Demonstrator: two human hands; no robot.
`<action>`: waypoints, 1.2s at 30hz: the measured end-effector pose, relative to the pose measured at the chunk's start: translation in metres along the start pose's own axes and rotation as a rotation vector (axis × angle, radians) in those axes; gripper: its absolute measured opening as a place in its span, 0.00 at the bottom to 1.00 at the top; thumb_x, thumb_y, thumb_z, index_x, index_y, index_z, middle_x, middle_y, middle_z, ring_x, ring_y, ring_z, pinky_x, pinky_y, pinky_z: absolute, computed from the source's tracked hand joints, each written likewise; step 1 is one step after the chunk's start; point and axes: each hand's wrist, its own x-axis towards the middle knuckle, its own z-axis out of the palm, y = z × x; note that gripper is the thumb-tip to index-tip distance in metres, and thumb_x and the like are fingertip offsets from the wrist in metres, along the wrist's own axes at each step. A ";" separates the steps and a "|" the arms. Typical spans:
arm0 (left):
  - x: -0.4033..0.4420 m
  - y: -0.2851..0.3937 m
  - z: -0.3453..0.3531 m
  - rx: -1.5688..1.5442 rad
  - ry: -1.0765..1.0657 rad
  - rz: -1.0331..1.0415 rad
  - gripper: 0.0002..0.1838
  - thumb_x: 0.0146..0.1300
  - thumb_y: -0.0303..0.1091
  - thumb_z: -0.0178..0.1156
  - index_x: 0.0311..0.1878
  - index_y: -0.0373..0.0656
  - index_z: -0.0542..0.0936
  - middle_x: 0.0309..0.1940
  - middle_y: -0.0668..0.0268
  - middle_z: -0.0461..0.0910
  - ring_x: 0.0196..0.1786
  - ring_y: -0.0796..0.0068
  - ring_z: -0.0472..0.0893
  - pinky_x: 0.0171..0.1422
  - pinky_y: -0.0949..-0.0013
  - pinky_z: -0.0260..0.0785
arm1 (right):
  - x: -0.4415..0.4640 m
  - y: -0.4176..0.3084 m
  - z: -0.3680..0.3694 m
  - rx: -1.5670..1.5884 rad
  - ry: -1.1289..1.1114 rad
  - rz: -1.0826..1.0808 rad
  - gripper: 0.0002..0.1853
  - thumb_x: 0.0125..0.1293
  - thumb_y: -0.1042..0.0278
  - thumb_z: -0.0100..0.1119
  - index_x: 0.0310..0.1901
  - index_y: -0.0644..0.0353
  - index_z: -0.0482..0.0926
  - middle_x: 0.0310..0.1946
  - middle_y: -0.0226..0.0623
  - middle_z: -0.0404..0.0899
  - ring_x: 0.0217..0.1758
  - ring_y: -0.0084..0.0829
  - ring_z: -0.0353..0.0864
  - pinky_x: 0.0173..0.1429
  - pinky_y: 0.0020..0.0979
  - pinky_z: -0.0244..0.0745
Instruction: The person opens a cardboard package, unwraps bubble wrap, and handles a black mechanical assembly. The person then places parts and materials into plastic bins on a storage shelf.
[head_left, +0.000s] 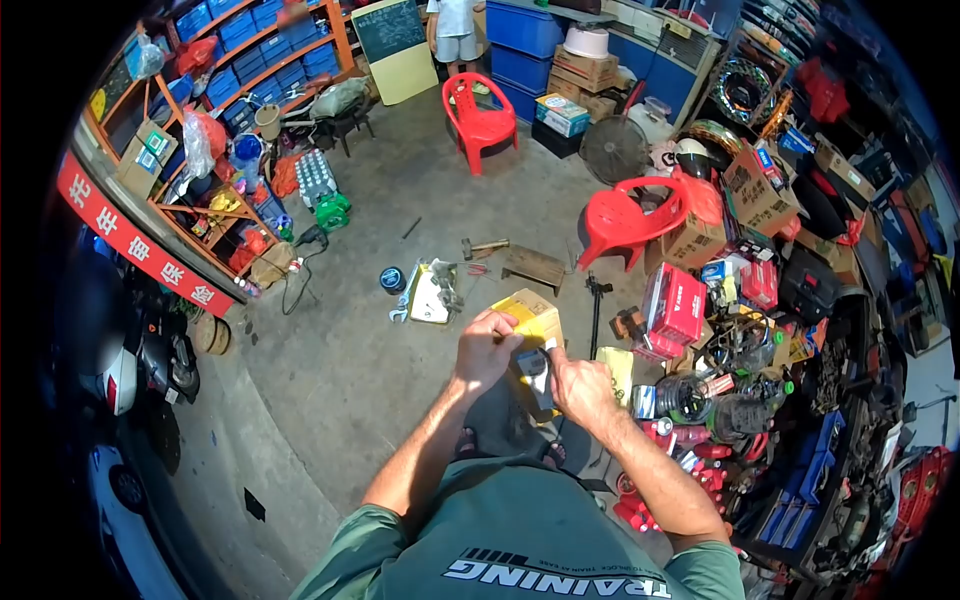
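In the head view, the yellow carton sits between our hands, on our side of the wooden stool, its long axis running stoolward past our fingers. Our left hand pinches one edge; our right hand curls against the opposite, equally near.

That box is bright yellow toward its far end and darker on the side nearer the person, with a pale patch there; it's held up aslant between the left hand and right hand.
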 end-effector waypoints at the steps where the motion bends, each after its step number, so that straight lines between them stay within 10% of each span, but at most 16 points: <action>1: -0.002 -0.001 0.002 -0.005 -0.002 -0.020 0.09 0.51 0.20 0.68 0.29 0.38 0.76 0.37 0.59 0.81 0.42 0.64 0.81 0.49 0.67 0.73 | -0.003 0.000 0.001 0.001 -0.001 0.005 0.13 0.62 0.70 0.55 0.46 0.65 0.72 0.19 0.44 0.80 0.25 0.46 0.83 0.31 0.45 0.77; 36: 0.031 -0.011 0.019 -0.186 -0.101 -0.280 0.06 0.61 0.24 0.64 0.30 0.36 0.77 0.42 0.62 0.83 0.38 0.79 0.78 0.43 0.72 0.72 | -0.120 0.033 0.108 0.257 -0.009 0.345 0.08 0.62 0.70 0.52 0.43 0.58 0.72 0.24 0.48 0.81 0.28 0.52 0.82 0.36 0.53 0.77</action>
